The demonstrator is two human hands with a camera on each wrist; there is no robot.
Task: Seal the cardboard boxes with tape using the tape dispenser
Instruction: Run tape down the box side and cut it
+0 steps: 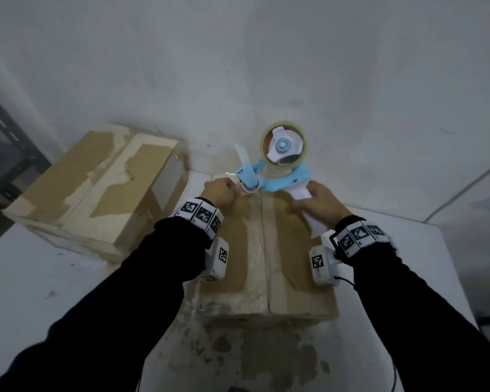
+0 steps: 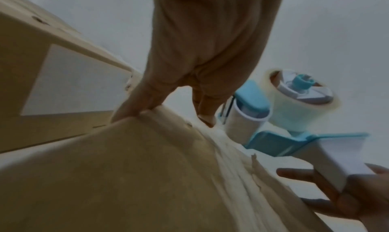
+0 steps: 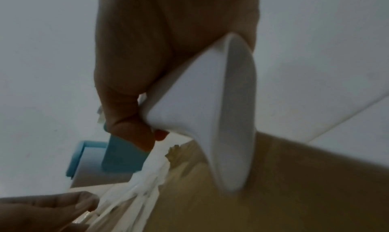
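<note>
On the left of the white table (image 1: 40, 292), a second cardboard box (image 1: 91, 188) lay with torn, peeled flaps, well apart from the hands. The nearer box (image 1: 266, 264) sat in the middle, its centre seam running from near to far between the two wrists.

The left hand (image 1: 219, 190) reached to the far edge of that box, fingers (image 2: 134, 109) bent down over the edge; the thumb and forefinger seemed to be pinching the loose tape end (image 1: 232, 176) beside the roller, though the clear film was too faint to be sure of the hold.

Right of it, the tape dispenser (image 1: 277, 168) stood at the far end of the seam, roll uppermost, roller touching or just above the cardboard. The right hand (image 1: 320, 202) was clamped around its white handle (image 3: 202, 102), wrist raised, forearm angled in from the near right.

The likely risks: the tape end could lift or wrinkle if the left hand let go before it bonded to the ragged, fibrous surface; the strip could wander off the seam if the pull toward the near edge were not straight; and the left fingers sat close to the cutter.
</note>
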